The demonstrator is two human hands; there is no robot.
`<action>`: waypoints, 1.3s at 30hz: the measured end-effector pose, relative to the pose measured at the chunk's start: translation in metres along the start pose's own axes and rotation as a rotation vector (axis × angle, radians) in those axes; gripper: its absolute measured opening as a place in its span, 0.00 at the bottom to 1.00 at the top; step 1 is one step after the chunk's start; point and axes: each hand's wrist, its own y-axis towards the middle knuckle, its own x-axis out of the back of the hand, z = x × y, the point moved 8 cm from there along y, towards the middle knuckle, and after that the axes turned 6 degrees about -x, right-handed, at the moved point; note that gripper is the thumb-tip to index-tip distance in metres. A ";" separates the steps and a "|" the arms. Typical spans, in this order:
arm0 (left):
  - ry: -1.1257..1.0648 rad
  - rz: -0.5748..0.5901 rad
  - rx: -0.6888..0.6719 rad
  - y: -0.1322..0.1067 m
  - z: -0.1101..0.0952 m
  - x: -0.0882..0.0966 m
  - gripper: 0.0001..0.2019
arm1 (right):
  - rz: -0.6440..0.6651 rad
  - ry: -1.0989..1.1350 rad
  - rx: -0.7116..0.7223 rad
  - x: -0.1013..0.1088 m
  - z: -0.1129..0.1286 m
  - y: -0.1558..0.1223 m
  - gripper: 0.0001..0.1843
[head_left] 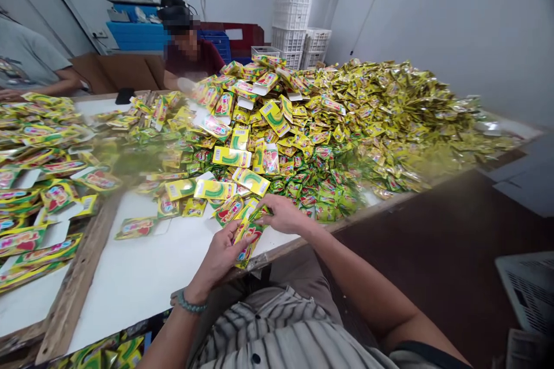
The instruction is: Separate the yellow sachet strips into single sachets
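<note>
Our left hand (pixel 220 256) grips a yellow box (pixel 250 252), long axis running away from us, leaning slightly right. Our right hand (pixel 283 214) pinches a small packet (pixel 260 213) at its far end — can't tell if inside. Beyond — heaped packets (pixel 329 184).

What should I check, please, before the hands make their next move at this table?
1. Left hand has a firm hold on the printed box: ok, fingers and thumb close around it.
2. Right hand is at the box: ok, its fingers are at the upper end.
3. What the right fingers pinch is clear: cannot tell, they cover most of it.
4. Box held well back from the table's wooden edge: not ok, it is close to it.
5. Small green packets nearby: ok, piled beside the right hand.
</note>
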 end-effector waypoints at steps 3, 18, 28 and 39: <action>-0.086 0.007 0.054 -0.002 0.004 -0.003 0.24 | 0.022 0.016 0.014 -0.006 0.006 -0.001 0.14; -0.252 0.012 0.179 -0.015 0.006 -0.004 0.19 | -0.166 0.180 0.053 -0.011 0.001 -0.023 0.07; -0.298 0.153 0.248 -0.024 0.001 -0.006 0.20 | -0.150 0.013 0.143 0.001 0.016 -0.027 0.10; -0.270 0.044 0.213 -0.022 0.005 -0.001 0.22 | 0.042 0.070 0.111 -0.022 0.024 -0.033 0.06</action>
